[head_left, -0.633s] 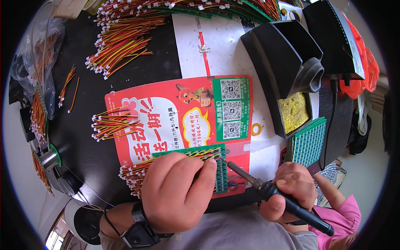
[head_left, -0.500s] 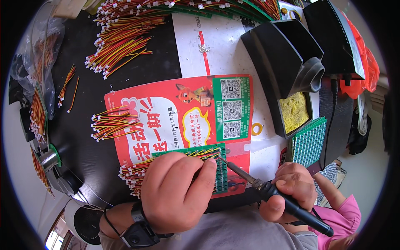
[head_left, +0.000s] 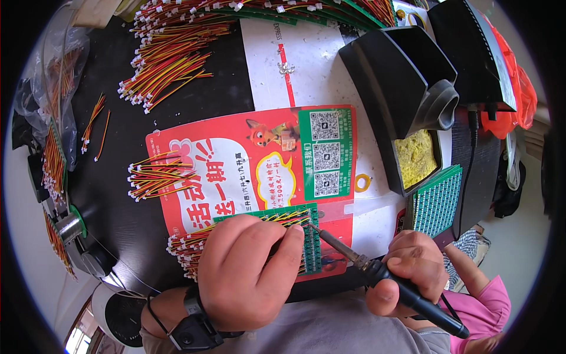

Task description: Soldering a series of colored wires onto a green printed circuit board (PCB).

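Note:
My left hand [head_left: 247, 274], with a black strapped device on its wrist, rests over a green circuit board [head_left: 312, 253]. Its thumb and forefinger are pinched at the board's upper right part, on the end of a thin wire that the fingers mostly hide. Rows of red, yellow and black wires with white connectors [head_left: 187, 243] stick out to the left from under this hand. My right hand [head_left: 415, 265] is closed around the black handle of a soldering iron [head_left: 380, 274]. The iron's tip meets the board right beside my left fingertips.
Beneath the board lies a red printed sheet [head_left: 236, 124], with a loose wire bundle [head_left: 159, 174] on it. A black iron stand with yellow sponge [head_left: 415, 159] is at right, beside stacked green boards [head_left: 437, 203]. A solder spool [head_left: 71, 227] stands left. Another person's pink sleeve [head_left: 483, 307] shows lower right.
Almost nothing differs. The soldering iron and both hands have shifted very slightly, and the iron's tip stays at the board by my left fingertips.

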Demonstrator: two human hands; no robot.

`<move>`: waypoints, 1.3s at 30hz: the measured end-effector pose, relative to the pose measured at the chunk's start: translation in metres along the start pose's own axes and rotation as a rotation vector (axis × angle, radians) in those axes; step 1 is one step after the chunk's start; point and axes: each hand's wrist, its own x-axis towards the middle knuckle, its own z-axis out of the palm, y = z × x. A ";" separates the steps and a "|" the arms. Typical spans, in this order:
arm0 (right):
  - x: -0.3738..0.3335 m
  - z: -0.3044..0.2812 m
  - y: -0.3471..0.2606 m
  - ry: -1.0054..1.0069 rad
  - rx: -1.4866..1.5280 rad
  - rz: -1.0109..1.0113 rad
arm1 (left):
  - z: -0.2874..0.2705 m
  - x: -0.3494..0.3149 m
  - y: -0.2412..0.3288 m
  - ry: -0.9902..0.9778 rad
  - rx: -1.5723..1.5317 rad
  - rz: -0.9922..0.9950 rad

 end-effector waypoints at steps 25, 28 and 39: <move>-0.020 0.008 0.001 0.286 -0.047 -0.014 | -0.050 0.001 -0.021 0.126 0.210 -0.118; -0.022 0.010 0.006 0.291 -0.049 -0.024 | -0.080 -0.003 -0.041 0.217 0.411 -0.390; -0.020 0.015 0.006 0.307 -0.130 0.019 | -0.087 -0.005 -0.086 0.117 0.281 -0.368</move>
